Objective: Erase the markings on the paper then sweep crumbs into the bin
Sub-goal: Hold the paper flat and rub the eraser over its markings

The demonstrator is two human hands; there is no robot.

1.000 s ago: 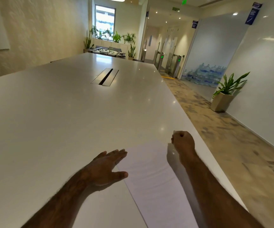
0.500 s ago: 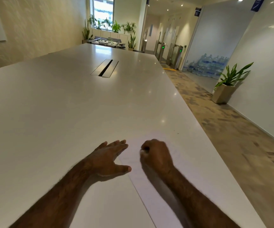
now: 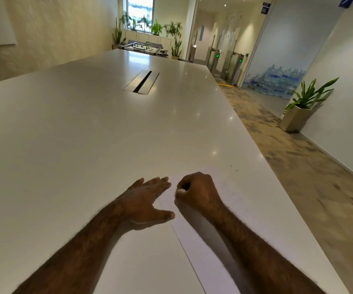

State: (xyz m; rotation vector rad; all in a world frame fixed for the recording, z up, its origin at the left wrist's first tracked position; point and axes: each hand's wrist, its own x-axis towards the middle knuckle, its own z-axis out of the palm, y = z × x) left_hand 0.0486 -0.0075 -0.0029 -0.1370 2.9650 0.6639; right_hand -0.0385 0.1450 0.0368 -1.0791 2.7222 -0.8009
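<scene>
Paper: a white sheet of paper [image 3: 230, 211] lies flat on the tabletop [image 3: 86, 134], close to its right edge and near the front. Faint grey marks show on it, too pale to read.
Left hand: the left hand [image 3: 144, 200] lies flat and open, fingers stretched out. Its fingertips and thumb press on the left edge of the paper. It grips nothing.
Right hand: the right hand [image 3: 196, 192] is curled into a fist on the paper, just beside the left hand. A small white bit shows between thumb and finger. It may be an eraser, but it is too small to tell.
Crumbs: a few tiny dark specks [image 3: 234, 168] lie on the paper's far part, near the right edge of the tabletop.
Tabletop middle: a long metal slot [image 3: 141, 82] sits in the far middle.
Writing: blue signs hang high on the wall, too blurry to read. The water bottles [image 3: 275, 80] have blue labels, also blurry.
Floor: a plant pot [image 3: 296, 118] stands by the right wall.
</scene>
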